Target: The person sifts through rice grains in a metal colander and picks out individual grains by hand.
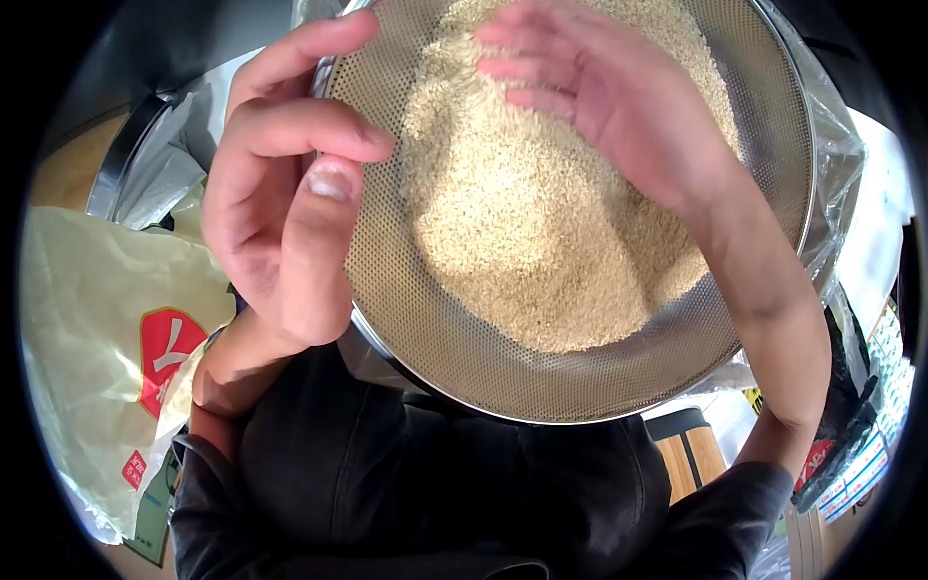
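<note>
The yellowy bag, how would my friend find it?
Find the big round metal strainer holding pale grain. Look past the left hand, lower left, for a pale yellowish bag. Unlike the crumpled white plastic above, it has a big red patch.

Over the grain [522,261], a hand could pass between the left grip [275,203] and right grip [628,121]; rim [570,422] bars sideways room below them, legs [445,474] bodyward.
</note>
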Tool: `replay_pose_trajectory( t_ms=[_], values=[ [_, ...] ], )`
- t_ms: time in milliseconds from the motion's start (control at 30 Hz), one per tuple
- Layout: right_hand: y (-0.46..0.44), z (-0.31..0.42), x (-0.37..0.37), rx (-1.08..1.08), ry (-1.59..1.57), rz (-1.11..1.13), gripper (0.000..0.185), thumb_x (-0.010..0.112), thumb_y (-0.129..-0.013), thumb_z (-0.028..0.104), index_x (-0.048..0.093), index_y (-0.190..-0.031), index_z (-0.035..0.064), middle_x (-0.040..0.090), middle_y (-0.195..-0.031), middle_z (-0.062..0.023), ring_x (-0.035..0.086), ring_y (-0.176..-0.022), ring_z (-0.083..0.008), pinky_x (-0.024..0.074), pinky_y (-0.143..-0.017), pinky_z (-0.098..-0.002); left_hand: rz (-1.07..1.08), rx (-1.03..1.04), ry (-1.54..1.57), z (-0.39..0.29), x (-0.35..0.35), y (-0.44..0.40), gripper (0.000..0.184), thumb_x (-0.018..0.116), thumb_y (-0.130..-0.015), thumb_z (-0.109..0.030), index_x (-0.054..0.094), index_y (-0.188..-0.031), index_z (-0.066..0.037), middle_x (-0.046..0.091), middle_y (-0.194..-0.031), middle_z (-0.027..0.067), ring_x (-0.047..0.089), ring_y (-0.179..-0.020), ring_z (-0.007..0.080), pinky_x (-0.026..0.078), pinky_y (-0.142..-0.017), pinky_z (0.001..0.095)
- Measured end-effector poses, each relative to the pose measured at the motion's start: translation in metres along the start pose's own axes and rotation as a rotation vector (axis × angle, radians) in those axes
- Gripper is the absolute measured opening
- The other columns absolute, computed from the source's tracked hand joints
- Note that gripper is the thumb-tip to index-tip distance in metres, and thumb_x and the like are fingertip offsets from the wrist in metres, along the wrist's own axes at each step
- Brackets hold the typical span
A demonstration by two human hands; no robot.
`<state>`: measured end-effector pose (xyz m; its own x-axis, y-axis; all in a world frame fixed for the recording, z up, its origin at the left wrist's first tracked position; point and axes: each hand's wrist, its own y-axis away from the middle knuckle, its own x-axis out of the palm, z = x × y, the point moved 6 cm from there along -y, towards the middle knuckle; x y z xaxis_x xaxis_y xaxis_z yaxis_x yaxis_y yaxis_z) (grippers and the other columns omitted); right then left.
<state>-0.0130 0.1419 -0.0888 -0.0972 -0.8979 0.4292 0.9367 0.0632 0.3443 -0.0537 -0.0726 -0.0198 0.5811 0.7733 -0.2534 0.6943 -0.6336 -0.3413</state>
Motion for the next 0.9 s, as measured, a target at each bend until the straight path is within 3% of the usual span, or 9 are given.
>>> replay_pose_trajectory(
  t_ms=[100,133,233,367,433,567,600,767,900],
  values=[
    [0.02,-0.024,0.016,0.228,-0.066,0.127,0.037,0.054,-0.107,0.029,0.062,-0.132,0.0023,0.069,-0.126,-0.0103,0.067,-0.115,-0.0208,0.0523,-0.103,-0.0349,-0.024,-0.012,0.059,0.004,-0.002,0.002,0.016,0.043,-0.098,-0.008,0.058,-0.102,-0.003,0.044,-0.151,0.0309,0.042,-0.145,0.0402,0.03,-0.122,0.0525],
    [0.028,-0.028,0.027,0.293,0.04,0.214,0.043,0.04,-0.112,0.033,0.061,-0.134,0.0024,0.068,-0.128,-0.012,0.066,-0.119,-0.0217,0.0544,-0.099,-0.0374,-0.033,0.008,0.038,0.003,-0.002,0.002,0.016,0.043,-0.098,-0.008,0.058,-0.102,-0.003,0.044,-0.151,0.0312,0.042,-0.145,0.0403,0.03,-0.122,0.0526],
    [0.056,-0.037,0.033,0.456,0.419,0.48,0.041,0.043,-0.112,0.035,0.064,-0.132,0.0064,0.071,-0.123,-0.0108,0.068,-0.115,-0.0216,0.0554,-0.096,-0.0339,-0.029,-0.003,0.025,0.002,-0.002,0.001,0.016,0.043,-0.098,-0.008,0.058,-0.102,-0.002,0.044,-0.152,0.0314,0.043,-0.145,0.04,0.03,-0.122,0.052],
    [0.088,-0.044,0.03,0.627,0.311,0.699,0.036,0.048,-0.11,0.033,0.067,-0.129,0.0087,0.073,-0.118,-0.0097,0.071,-0.109,-0.0217,0.0561,-0.093,-0.0327,-0.03,-0.002,-0.01,0.002,-0.005,0.002,0.017,0.043,-0.098,-0.008,0.058,-0.103,-0.002,0.045,-0.151,0.0315,0.045,-0.143,0.0393,0.03,-0.121,0.0512],
    [0.103,-0.042,0.021,0.797,0.703,0.86,0.042,0.055,-0.107,0.036,0.065,-0.134,0.0052,0.07,-0.127,-0.0149,0.069,-0.117,-0.0234,0.0565,-0.096,-0.0352,-0.001,0.02,-0.025,0.002,-0.006,0.002,0.017,0.043,-0.098,-0.008,0.058,-0.103,-0.002,0.046,-0.15,0.0315,0.046,-0.142,0.0386,0.03,-0.121,0.0504],
    [0.1,-0.028,0.008,0.572,0.794,0.88,0.037,0.054,-0.108,0.034,0.066,-0.125,0.0043,0.074,-0.113,-0.0116,0.073,-0.102,-0.0202,0.0584,-0.09,-0.0353,0.005,0.036,-0.064,0.001,-0.005,0.0,0.017,0.044,-0.097,-0.008,0.059,-0.103,-0.002,0.046,-0.15,0.0314,0.046,-0.142,0.0381,0.031,-0.121,0.05],
    [0.095,-0.027,0.007,0.569,0.796,0.88,0.037,0.054,-0.108,0.034,0.066,-0.125,0.0043,0.074,-0.113,-0.0116,0.073,-0.102,-0.0202,0.0584,-0.09,-0.0353,0.001,0.028,-0.05,0.001,-0.005,0.0,0.017,0.044,-0.097,-0.008,0.059,-0.103,-0.002,0.046,-0.15,0.0314,0.046,-0.142,0.038,0.031,-0.121,0.05],
    [0.037,0.002,0.003,0.267,0.302,0.235,0.028,0.055,-0.108,0.026,0.067,-0.125,0.0066,0.072,-0.112,-0.0092,0.072,-0.102,-0.0207,0.0589,-0.092,-0.0338,-0.017,0.003,-0.028,0.001,-0.003,0.0,0.017,0.044,-0.097,-0.008,0.059,-0.103,-0.002,0.046,-0.15,0.0317,0.045,-0.143,0.038,0.03,-0.121,0.0503],
    [0.005,0.021,-0.003,0.005,-0.054,0.075,0.023,0.06,-0.104,0.02,0.069,-0.121,0.0066,0.071,-0.113,-0.009,0.07,-0.102,-0.0191,0.0583,-0.092,-0.0348,-0.031,0.013,-0.021,0.0,-0.002,0.0,0.017,0.043,-0.098,-0.007,0.058,-0.102,-0.002,0.045,-0.15,0.0322,0.044,-0.143,0.0381,0.03,-0.122,0.0507]
  ],
)
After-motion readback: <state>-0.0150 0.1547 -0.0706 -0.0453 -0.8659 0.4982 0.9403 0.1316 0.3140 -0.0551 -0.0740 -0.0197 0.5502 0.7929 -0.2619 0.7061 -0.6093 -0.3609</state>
